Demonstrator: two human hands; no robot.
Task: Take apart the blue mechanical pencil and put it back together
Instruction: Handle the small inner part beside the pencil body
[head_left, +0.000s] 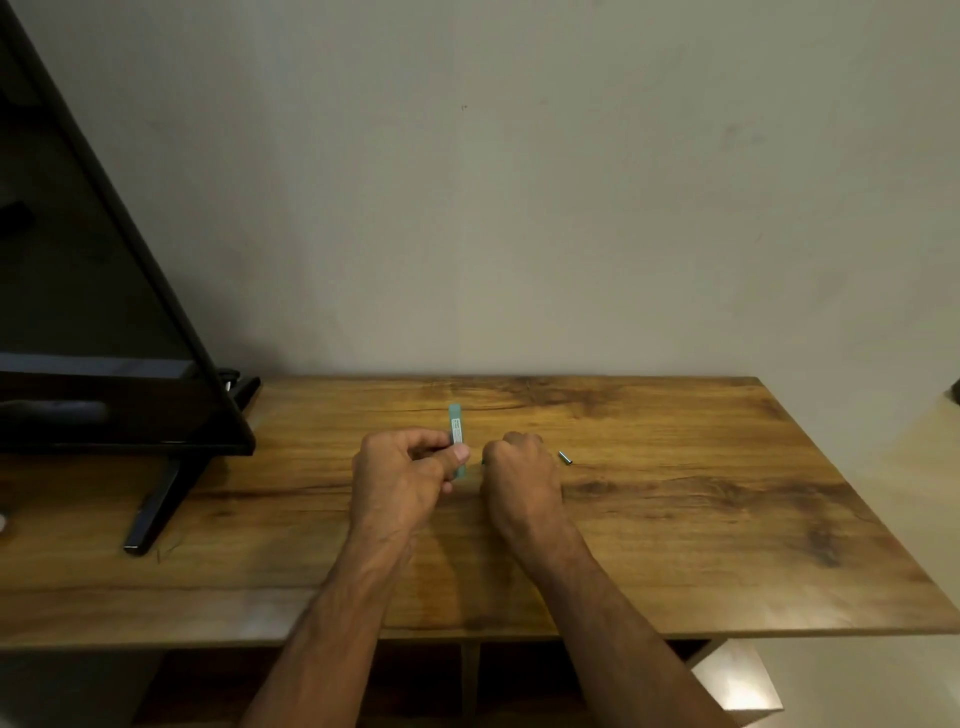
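My left hand (402, 475) pinches the blue-green pencil barrel (456, 426) between thumb and fingers, and the barrel points away from me over the wooden table (675, 519). My right hand (522, 478) is closed into a fist just right of the barrel. A tiny dark tip shows at the fist's left edge, but what the fist holds is hidden. A small dark metal cap-like part (565, 458) lies on the table just right of my right hand.
A black screen (104, 312) on a black stand (156, 509) fills the left side of the table. A pale wall rises behind the table's far edge. Open shelf compartments show under the near edge.
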